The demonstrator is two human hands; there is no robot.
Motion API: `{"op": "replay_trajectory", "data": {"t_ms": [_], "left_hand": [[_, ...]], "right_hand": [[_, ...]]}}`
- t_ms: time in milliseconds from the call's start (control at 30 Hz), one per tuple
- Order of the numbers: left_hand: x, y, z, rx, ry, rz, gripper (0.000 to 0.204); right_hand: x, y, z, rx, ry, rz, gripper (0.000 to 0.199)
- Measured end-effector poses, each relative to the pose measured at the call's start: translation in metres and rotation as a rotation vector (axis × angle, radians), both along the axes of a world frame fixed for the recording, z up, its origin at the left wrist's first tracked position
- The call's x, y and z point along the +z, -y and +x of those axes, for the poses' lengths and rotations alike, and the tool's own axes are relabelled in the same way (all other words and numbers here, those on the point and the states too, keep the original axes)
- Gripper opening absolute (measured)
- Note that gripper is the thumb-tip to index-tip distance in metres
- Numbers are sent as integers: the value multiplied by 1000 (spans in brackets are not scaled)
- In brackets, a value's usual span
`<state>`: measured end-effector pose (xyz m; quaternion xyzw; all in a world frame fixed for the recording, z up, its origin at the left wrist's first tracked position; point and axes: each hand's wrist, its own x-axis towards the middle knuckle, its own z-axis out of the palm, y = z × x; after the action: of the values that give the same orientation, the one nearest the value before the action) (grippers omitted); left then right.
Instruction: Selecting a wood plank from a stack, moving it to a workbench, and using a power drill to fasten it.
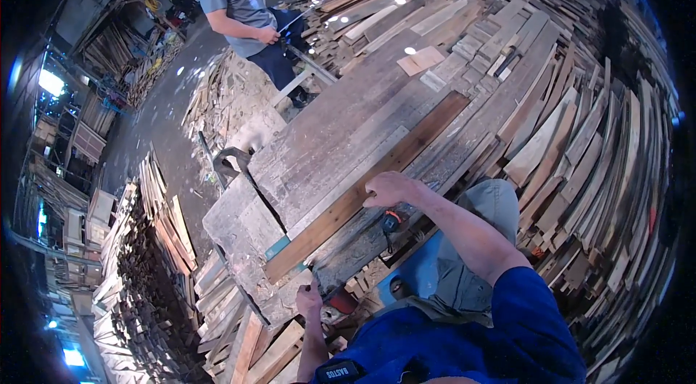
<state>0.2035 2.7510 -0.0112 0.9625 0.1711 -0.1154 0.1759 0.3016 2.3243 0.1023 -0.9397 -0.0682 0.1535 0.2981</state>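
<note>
A long brown wooden plank [330, 221] lies diagonally along the near side of a worn wooden workbench [326, 145]. At the plank's near edge, about midway along, my right hand [391, 190] is closed on it. My left hand [309, 301] is lower, beside the bench's front edge near the plank's left end, with its fingers curled. Whatever it holds, if anything, is too small to make out. Just below my right hand sits a small black and orange tool [391, 221]. A teal piece [277, 247] shows beside the plank's left end.
Another person [246, 14] stands beyond the bench, one hand toward stacked boards. Stacks of wooden boards [602, 166] line the right side. Short wood blocks [486, 54] and a light square piece [420, 60] rest on the bench. A red container [342, 302] sits below its near edge.
</note>
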Motion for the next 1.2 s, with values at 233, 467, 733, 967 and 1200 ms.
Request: {"op": "replay_trajectory", "data": {"t_ms": [233,467,733,967,1200], "left_hand": [[-2,-3,0,-2,-8,6,54],[0,-1,0,-23,-7,2,54],[-3,-1,-1,-24,13,6,53],[-2,-2,-2,-7,11,16,54],[4,3,-1,3,-14,14,55]], "right_hand": [[-1,-3,-1,7,3,16,46],[-1,0,-6,1,9,9,47],[0,3,-6,9,-16,-5,48],[-2,3,-3,-1,2,4,49],[0,2,-3,9,-18,-5,48]]}}
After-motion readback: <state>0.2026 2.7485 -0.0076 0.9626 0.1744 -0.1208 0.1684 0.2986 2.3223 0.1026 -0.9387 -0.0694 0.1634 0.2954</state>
